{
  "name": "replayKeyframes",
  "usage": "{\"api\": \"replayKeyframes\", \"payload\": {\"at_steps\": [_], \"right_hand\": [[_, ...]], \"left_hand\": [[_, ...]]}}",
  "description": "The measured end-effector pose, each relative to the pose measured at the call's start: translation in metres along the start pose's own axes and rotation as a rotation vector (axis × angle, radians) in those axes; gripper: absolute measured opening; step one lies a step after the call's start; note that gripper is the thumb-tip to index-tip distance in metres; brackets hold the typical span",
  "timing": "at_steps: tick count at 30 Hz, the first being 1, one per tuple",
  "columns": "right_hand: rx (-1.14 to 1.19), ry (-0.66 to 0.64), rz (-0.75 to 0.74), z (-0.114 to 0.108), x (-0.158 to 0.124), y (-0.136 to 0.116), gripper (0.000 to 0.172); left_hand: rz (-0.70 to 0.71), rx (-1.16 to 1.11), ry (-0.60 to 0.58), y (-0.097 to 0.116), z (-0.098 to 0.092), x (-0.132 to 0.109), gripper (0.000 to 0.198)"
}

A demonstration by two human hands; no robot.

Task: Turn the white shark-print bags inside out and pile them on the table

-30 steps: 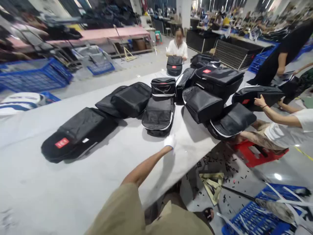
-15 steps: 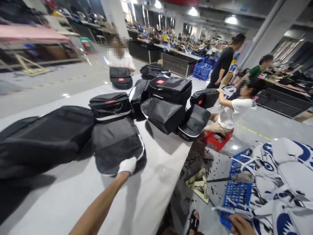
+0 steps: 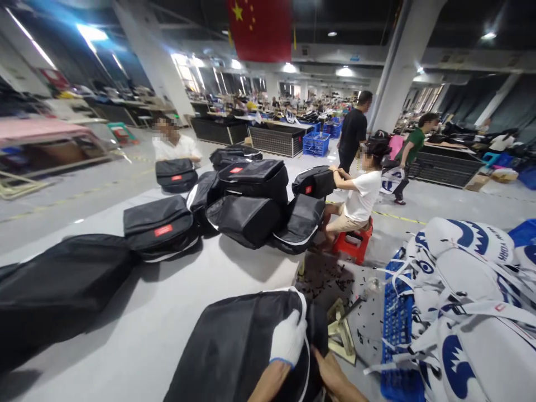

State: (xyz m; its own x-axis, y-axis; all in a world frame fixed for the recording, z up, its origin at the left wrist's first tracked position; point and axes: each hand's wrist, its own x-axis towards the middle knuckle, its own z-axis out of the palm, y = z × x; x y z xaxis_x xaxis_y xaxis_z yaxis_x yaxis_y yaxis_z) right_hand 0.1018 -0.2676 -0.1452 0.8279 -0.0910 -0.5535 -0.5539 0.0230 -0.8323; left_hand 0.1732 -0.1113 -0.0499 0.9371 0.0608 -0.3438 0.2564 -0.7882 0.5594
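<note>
A large black bag with white piping lies at the near edge of the white table, right in front of me. My left hand, in a white glove, is closed on its piped edge. My right hand is bare and grips the bag's right side; its fingertips are partly hidden behind the fabric. Beyond, another black bag shows a red label. Further back, more black bags are heaped together.
A long black bag lies at the left. White-and-blue bags fill a blue crate on the right. A co-worker on a red stool handles a black bag; another person sits at the table's far side. Dark scraps litter the floor.
My left hand has drawn the black bag toward me to the table's near edge. My right hand has come in from the right and taken hold of its side. The view has shifted.
</note>
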Motion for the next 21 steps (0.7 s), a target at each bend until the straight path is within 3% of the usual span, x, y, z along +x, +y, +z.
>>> {"api": "replayKeyframes", "payload": {"at_steps": [3, 7, 10, 13, 15, 17, 21], "right_hand": [[0.088, -0.010, -0.195, -0.010, -0.014, -0.059, 0.053], [-0.153, -0.041, -0.394, -0.028, -0.026, -0.126, 0.050], [-0.333, -0.080, -0.526, -0.033, -0.025, -0.151, 0.053], [-0.481, -0.146, -0.614, -0.029, -0.009, -0.162, 0.063], [-0.563, -0.156, -0.662, -0.025, 0.008, -0.168, 0.064], [-0.652, -0.097, -0.693, -0.021, 0.026, -0.175, 0.062], [-0.804, 0.009, -0.730, -0.004, 0.046, -0.191, 0.055]], "left_hand": [[0.016, -0.196, 0.169, 0.026, -0.021, -0.017, 0.023], [-0.045, -0.402, 0.464, 0.035, -0.050, -0.055, 0.028], [-0.076, -0.496, 0.588, 0.038, -0.054, -0.092, 0.035], [-0.089, -0.673, 0.590, 0.036, -0.046, -0.118, 0.033], [-0.072, -0.778, 0.602, 0.024, -0.037, -0.128, 0.028], [-0.076, -0.763, 0.648, -0.002, -0.028, -0.138, 0.022], [-0.277, -0.617, 0.728, -0.088, -0.009, -0.158, 0.022]]}}
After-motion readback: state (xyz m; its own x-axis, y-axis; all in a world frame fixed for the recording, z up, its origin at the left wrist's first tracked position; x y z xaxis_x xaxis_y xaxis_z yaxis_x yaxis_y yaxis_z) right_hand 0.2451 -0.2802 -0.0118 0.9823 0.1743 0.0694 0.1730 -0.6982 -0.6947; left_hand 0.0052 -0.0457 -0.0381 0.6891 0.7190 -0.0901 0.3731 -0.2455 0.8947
